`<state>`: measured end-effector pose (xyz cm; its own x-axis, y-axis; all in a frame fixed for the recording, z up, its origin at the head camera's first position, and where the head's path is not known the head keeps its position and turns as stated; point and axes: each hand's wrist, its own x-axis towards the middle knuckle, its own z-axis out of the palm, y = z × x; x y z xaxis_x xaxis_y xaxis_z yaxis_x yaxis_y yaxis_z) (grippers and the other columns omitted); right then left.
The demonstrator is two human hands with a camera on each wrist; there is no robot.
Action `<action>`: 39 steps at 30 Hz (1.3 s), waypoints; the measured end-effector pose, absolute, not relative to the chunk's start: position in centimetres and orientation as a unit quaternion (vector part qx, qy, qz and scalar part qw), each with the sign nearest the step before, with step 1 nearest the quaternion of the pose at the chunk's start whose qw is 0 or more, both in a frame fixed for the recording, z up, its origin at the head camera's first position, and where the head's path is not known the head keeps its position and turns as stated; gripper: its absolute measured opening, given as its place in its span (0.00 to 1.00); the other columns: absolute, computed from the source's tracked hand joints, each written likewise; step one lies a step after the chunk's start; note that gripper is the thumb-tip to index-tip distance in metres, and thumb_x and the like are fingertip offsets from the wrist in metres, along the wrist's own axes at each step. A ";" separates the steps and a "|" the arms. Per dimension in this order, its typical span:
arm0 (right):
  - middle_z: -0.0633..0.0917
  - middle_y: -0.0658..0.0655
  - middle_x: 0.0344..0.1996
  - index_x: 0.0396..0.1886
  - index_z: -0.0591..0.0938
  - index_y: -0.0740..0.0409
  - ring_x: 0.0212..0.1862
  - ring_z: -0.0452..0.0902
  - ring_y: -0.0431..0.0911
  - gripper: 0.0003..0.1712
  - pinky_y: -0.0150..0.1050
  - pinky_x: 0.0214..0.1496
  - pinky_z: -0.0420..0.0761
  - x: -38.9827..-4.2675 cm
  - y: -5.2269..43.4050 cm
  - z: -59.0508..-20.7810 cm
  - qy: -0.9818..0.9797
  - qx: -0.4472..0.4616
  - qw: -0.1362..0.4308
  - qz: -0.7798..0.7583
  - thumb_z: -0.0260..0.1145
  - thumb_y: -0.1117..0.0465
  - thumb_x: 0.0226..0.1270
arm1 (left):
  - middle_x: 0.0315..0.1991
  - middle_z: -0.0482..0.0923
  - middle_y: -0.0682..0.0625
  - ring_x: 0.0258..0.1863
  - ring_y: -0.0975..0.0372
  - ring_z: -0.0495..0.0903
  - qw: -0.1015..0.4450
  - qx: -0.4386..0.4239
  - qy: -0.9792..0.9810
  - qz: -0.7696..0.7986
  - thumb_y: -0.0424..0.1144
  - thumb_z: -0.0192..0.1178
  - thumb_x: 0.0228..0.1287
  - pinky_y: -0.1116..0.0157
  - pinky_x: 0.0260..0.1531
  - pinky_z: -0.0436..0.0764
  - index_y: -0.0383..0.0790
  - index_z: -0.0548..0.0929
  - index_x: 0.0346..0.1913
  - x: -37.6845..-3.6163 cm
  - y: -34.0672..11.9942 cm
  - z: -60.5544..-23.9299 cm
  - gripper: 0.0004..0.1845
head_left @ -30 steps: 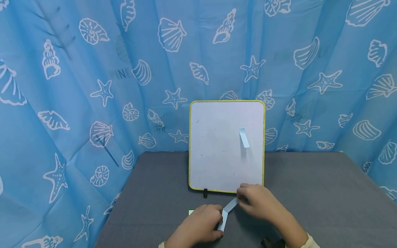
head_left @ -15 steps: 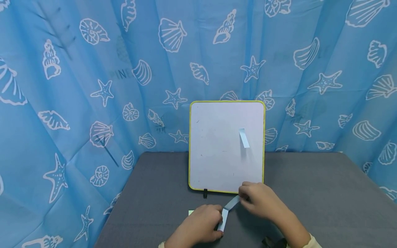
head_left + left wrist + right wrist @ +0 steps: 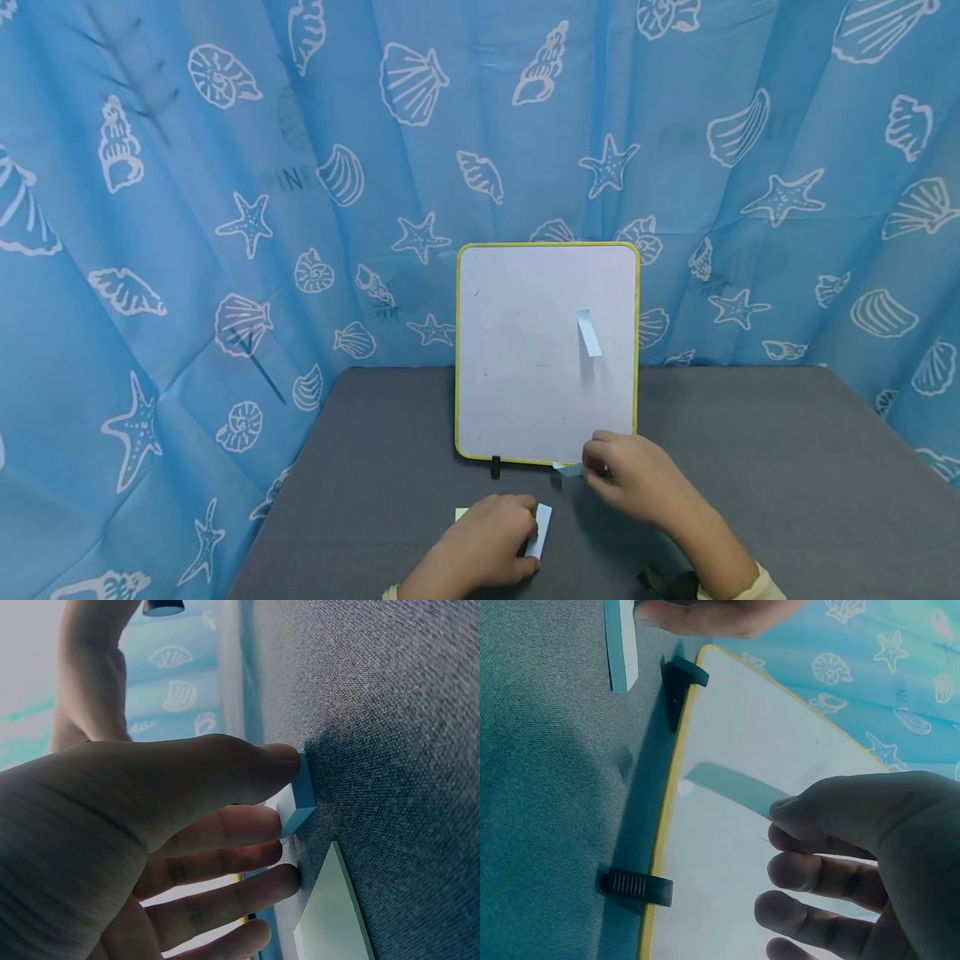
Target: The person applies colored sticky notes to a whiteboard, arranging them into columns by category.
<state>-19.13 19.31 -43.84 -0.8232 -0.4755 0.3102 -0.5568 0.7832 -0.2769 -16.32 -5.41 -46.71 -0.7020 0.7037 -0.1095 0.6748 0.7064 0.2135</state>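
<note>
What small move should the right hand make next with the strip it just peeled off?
Probably lift the blue strip to a bare part of the whiteboard and press it on: the right hand pinches it free of the pad, and one strip already sticks there.

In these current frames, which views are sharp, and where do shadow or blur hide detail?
Head view: evenly lit and sharp; the strip on the whiteboard casts a soft shadow. Left wrist view: the left hand is dark and close, the note pad partly shaded. Right wrist view: the right hand is blurred, its pinched strip soft-edged.
</note>
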 end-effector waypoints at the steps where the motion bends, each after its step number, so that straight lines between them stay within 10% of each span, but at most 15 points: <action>1: 0.74 0.37 0.24 0.26 0.82 0.41 0.25 0.64 0.30 0.14 0.31 0.28 0.70 -19.1 19.3 -43.8 -0.936 0.277 0.117 0.181 0.77 0.63 0.63 | 0.30 0.73 0.62 0.20 0.70 0.67 0.087 0.378 0.919 0.077 0.49 0.78 0.62 0.71 0.22 0.67 0.48 0.88 0.29 -16.3 -5.4 -46.7 0.12; 39: 0.90 0.47 0.31 0.32 0.89 0.50 0.30 0.84 0.42 0.09 0.36 0.28 0.78 -20.6 21.0 -38.3 -0.899 0.260 0.290 0.200 0.80 0.67 0.58 | 0.33 0.78 0.60 0.23 0.71 0.67 0.025 0.401 0.915 0.032 0.52 0.77 0.62 0.71 0.24 0.67 0.50 0.89 0.32 -16.2 -5.9 -47.0 0.12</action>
<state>-20.55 20.96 -38.25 -0.6973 -0.3511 0.6249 -0.5826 0.7855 -0.2089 -16.19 -5.89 -46.98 -0.6769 0.7358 -0.0197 0.7326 0.6761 0.0779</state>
